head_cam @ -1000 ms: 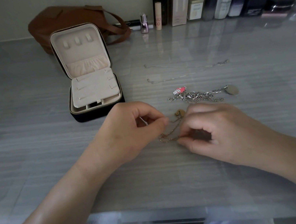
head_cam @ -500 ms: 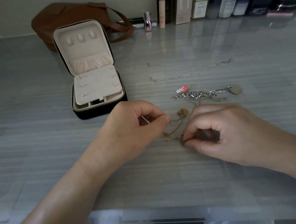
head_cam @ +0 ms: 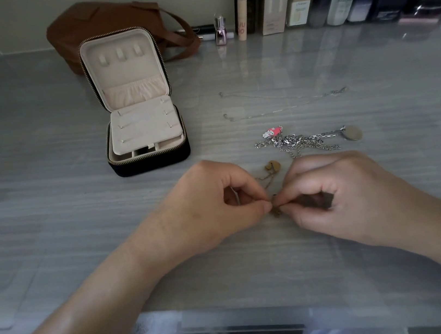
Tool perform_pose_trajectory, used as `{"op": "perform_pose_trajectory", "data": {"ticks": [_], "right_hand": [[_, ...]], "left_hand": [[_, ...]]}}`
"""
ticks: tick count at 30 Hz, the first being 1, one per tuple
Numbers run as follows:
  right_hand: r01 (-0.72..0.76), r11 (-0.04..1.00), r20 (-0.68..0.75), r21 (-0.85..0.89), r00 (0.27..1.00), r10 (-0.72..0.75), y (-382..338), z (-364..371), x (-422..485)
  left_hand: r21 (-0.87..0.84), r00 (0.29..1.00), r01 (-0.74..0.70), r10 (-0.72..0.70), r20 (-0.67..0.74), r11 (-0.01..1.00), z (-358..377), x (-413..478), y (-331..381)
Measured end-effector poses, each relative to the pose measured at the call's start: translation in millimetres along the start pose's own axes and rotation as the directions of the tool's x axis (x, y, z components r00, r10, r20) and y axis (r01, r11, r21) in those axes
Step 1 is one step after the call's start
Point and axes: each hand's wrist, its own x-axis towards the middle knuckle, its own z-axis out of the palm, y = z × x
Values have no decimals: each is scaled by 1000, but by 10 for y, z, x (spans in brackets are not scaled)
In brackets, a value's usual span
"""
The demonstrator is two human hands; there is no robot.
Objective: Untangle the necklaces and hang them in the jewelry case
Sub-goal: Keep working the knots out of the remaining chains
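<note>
Change: your left hand (head_cam: 213,205) has brought its grip down to your right hand (head_cam: 346,193). A moment ago the two pinches sat apart with chain between them; now the fingertips nearly touch.
Meaning: you seem to be working one knot at close range, so this is likely still the untangling step, and nothing hangs in the case yet.
Left grip: thumb and forefinger are pressed together on the gold necklace (head_cam: 268,181), and the other fingers are curled.
Right grip: thumb and forefinger pinch the same chain just beside the left pinch.
Gold necklace: a very fine, limp chain in dull gold. It bunches at the grips, and its small rounded pendant lies just beyond them.
Silver tangle (head_cam: 295,141): beyond the right grip lie heavier, shiny links in a flat clump, with a glossy pink charm (head_cam: 273,132) and a smooth round disc (head_cam: 352,132).
Fine silver chain (head_cam: 283,100): farther beyond, it is hair-thin and laid out in long loose lines.
Jewelry case (head_cam: 135,102): beyond the left grip it stands open, square, with a dark shell and zip edge. Its lining is pale and soft, and three hooks (head_cam: 119,54) sit in the lid.
Bench (head_cam: 41,165): grey, streaked and glossy.
</note>
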Motion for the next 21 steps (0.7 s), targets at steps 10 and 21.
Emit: {"op": "perform_pose_trajectory", "data": {"ticks": [10,21], "right_hand": [[-25,994,-111,-109,994,12,-12,1,2],[-39,997,-144,-69,989,28,3,-4,17]], "left_hand": [[128,997,2,7,-75,992,127,8,-13],[105,991,22,-8,-131,994,117,18,-21]]}}
